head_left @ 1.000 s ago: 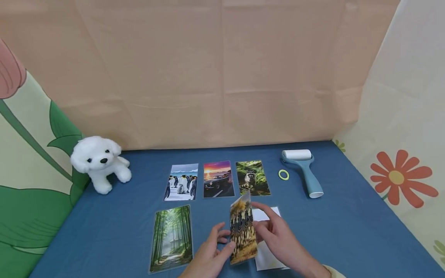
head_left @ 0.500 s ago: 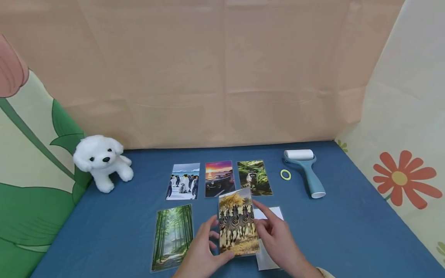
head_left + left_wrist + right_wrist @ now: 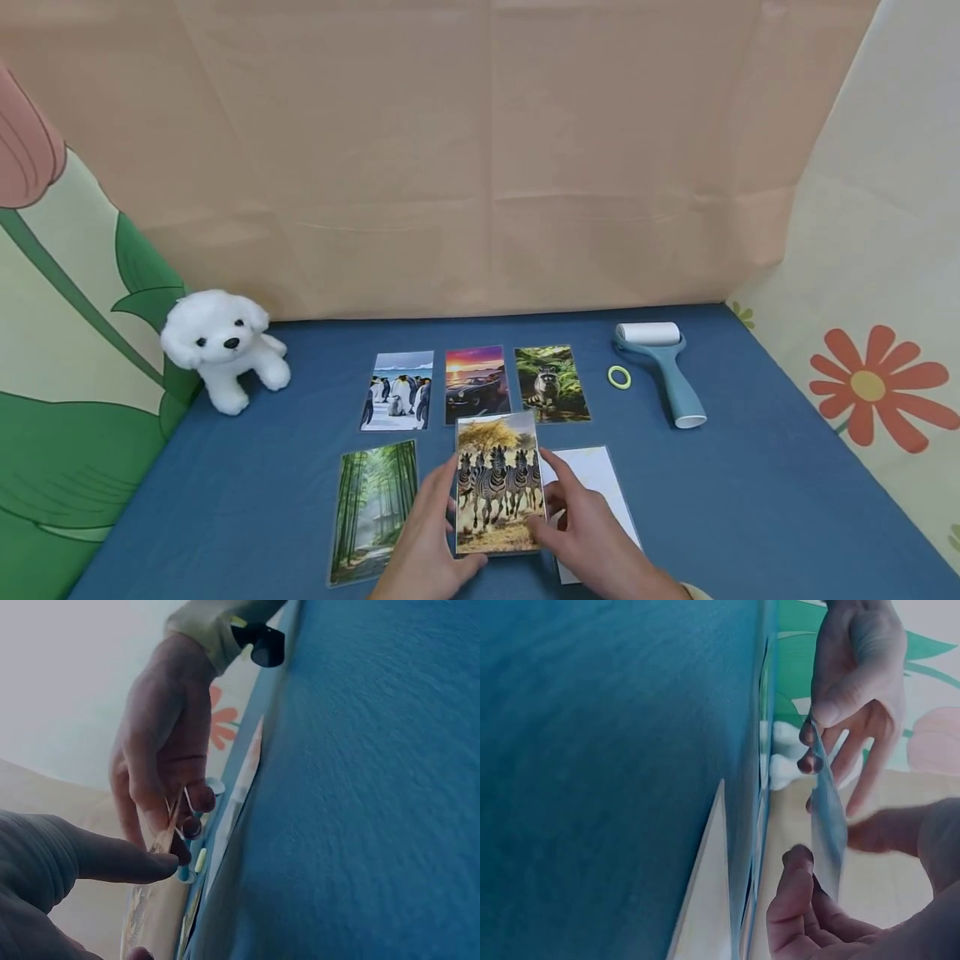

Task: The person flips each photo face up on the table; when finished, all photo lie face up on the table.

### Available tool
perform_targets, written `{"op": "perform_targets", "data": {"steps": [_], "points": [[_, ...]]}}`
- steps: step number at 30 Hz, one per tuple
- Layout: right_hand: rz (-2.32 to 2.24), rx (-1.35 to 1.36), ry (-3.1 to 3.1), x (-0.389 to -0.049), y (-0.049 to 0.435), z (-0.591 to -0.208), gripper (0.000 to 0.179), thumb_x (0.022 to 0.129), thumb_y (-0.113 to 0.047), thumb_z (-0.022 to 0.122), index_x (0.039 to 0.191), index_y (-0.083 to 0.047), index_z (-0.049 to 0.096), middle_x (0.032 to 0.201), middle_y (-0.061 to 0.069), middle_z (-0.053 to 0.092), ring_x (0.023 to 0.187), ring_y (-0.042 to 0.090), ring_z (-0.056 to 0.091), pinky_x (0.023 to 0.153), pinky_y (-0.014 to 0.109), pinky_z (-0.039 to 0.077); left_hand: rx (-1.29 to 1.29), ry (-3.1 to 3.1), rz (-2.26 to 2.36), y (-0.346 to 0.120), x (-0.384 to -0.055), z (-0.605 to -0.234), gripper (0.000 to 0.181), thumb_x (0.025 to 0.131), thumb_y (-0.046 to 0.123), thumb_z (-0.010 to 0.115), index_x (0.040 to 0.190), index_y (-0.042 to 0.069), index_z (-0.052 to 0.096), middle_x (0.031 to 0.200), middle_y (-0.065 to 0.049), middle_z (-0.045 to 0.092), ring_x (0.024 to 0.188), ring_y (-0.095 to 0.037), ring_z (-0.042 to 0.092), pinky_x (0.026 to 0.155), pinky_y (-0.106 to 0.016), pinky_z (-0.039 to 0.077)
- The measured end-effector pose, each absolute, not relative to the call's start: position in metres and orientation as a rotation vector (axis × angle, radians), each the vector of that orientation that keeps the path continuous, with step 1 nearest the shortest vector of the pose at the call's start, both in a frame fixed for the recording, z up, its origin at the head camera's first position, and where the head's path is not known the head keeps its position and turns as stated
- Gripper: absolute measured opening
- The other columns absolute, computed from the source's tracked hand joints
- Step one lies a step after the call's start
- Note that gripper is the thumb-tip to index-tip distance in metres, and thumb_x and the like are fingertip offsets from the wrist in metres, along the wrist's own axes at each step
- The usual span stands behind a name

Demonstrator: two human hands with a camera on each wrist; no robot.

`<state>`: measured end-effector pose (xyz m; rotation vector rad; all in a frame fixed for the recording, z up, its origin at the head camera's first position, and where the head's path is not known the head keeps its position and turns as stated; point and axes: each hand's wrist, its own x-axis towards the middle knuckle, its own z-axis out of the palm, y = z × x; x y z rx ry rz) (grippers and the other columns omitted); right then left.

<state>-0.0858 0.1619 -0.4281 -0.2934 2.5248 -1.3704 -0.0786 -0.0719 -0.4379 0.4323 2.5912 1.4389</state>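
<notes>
A card with a picture of running zebras [image 3: 497, 492] is held up in front of me, face towards the head camera. My left hand [image 3: 429, 529] grips its left side, thumb at the lower corner. My right hand [image 3: 588, 521] pinches the right edge, thumb on the front and fingers behind. In the right wrist view the card [image 3: 827, 825] appears nearly edge-on between both hands, raised off the table. A white blank-faced card [image 3: 596, 475] lies partly hidden under my right hand.
Penguin [image 3: 397, 392], sunset car [image 3: 476, 383] and raccoon [image 3: 551, 383] cards lie in a back row, a bamboo forest card [image 3: 373, 512] at front left. A plush white dog [image 3: 225, 346], green ring [image 3: 618, 377] and lint roller [image 3: 667, 367] stand farther out.
The zebra card has turned from a slanted angle to face the head camera and shifted left. My right hand has slid lower along its edge; my left hand has come closer around its left side.
</notes>
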Motion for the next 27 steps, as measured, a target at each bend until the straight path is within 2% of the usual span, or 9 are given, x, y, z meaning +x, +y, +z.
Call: {"op": "perform_targets", "data": {"steps": [4,7,10,17,22,27], "points": [[-1.350,-0.312,2.494,-0.0875,0.1607,-0.4305,0.100,0.085,-0.027,0.082,0.159,-0.001,0.019,0.110,0.004,0.055,0.085,0.019,0.054,0.066,0.037,0.046,0.419,2.624,1.380,-0.0714,-0.0773,-0.4370,0.121,0.068,0.011,0.091,0.162,0.005,0.015,0.153,-0.029,0.026,0.094,-0.023,0.054,0.073,-0.035,0.052],[-1.329,-0.314,2.489,-0.0892,0.1590,-0.4317,0.108,0.080,-0.028,0.087,0.159,0.000,0.019,0.115,0.005,0.053,0.088,0.022,0.050,0.070,0.042,0.042,0.390,2.642,1.356,-0.0713,-0.0763,-0.4363,0.123,0.067,0.011,0.091,0.161,0.002,0.012,0.153,-0.031,0.024,0.096,-0.025,0.057,0.075,-0.040,0.053],[-1.307,-0.304,2.493,-0.0901,0.1572,-0.4325,0.110,0.077,-0.027,0.089,0.158,0.000,0.020,0.114,0.004,0.052,0.089,0.023,0.048,0.071,0.044,0.040,0.342,2.634,1.362,-0.0719,-0.0762,-0.4362,0.126,0.068,0.012,0.091,0.161,0.000,0.007,0.154,-0.032,0.022,0.094,-0.025,0.057,0.074,-0.040,0.053],[-1.301,-0.323,2.517,-0.0890,0.1559,-0.4334,0.106,0.077,-0.021,0.089,0.157,-0.001,0.022,0.102,0.002,0.050,0.087,0.023,0.047,0.069,0.043,0.037,0.278,2.607,1.395,-0.0721,-0.0775,-0.4371,0.128,0.068,0.010,0.092,0.159,-0.005,0.003,0.153,-0.032,0.019,0.090,-0.021,0.051,0.068,-0.032,0.049],[-1.284,-0.347,2.558,-0.0872,0.1540,-0.4322,0.103,0.078,-0.020,0.088,0.157,-0.003,0.024,0.100,0.001,0.050,0.086,0.021,0.047,0.068,0.040,0.038,0.280,2.606,1.352,-0.0731,-0.0793,-0.4374,0.124,0.072,0.014,0.091,0.158,-0.009,0.004,0.147,-0.031,0.028,0.087,-0.021,0.050,0.067,-0.035,0.047],[-1.277,-0.338,2.559,-0.0865,0.1526,-0.4313,0.102,0.079,-0.019,0.087,0.157,-0.003,0.024,0.100,0.001,0.051,0.086,0.021,0.048,0.068,0.041,0.039,0.304,2.623,1.304,-0.0746,-0.0810,-0.4381,0.120,0.073,0.017,0.090,0.156,-0.012,0.009,0.134,-0.023,0.042,0.083,-0.017,0.049,0.064,-0.033,0.044]]}}
